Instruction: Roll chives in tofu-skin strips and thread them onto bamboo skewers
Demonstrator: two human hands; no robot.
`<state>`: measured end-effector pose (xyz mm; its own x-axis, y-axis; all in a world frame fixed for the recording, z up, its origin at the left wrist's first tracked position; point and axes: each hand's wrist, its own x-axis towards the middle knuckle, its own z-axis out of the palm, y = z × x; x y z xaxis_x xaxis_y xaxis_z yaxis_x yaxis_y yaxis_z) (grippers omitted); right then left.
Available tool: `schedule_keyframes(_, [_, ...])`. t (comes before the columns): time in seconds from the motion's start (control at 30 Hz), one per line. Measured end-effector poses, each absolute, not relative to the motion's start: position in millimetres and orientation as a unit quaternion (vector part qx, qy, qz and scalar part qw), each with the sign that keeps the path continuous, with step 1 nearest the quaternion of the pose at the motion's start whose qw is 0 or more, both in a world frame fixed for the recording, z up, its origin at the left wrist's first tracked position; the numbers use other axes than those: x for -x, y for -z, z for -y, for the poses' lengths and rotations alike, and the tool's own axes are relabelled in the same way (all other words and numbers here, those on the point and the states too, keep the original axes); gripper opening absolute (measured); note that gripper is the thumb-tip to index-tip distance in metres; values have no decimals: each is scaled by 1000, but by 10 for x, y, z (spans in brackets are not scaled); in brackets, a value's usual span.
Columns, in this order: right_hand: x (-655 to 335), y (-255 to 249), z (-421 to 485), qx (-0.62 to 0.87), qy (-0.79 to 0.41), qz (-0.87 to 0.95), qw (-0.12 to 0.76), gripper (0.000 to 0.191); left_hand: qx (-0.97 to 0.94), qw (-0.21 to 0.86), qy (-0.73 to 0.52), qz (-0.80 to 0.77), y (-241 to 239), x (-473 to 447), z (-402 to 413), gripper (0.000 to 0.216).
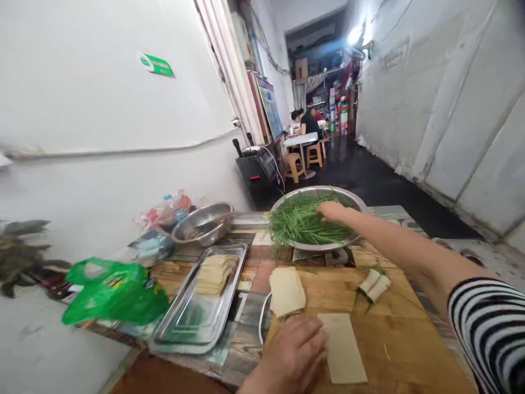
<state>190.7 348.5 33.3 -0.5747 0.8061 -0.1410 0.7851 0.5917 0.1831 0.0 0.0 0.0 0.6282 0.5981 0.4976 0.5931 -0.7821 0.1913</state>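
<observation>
My right hand (pixel 334 210) reaches into a wide metal bowl (pixel 361 203) heaped with chives (pixel 301 219). Its fingers are closed on some of the chives, with the tips hidden among them. On the wooden cutting board (pixel 394 345), my left hand (pixel 293 347) rests palm down, fingers loosely bent, at the left edge of a single pale tofu sheet (pixel 343 347). Just beyond that hand sits a small stack of tofu sheets (pixel 287 293). Two finished-looking rolls (pixel 374 285) with green inside lie at the board's right side.
Left of the board, a metal tray (pixel 197 323) carries another stack of tofu sheets (pixel 215 273). Further left are a green plastic bag (pixel 117 290), a steel bowl (pixel 203 223) with utensils and some plastic bags (pixel 164 213). People sit at a small table (pixel 301 140) in the background.
</observation>
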Motion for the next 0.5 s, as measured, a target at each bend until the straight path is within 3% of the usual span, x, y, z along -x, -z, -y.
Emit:
schedule_keyframes(0.23, [-1946,-608,-3490,-441,-63,-893,58,18,-896,-10,-311,-317,-95,76,-21,26])
schedule_keyframes(0.5, [-2014,-897,-3328,-443,-50,-892,79,17,-884,-40,-303,-354,-203,208,-223,33])
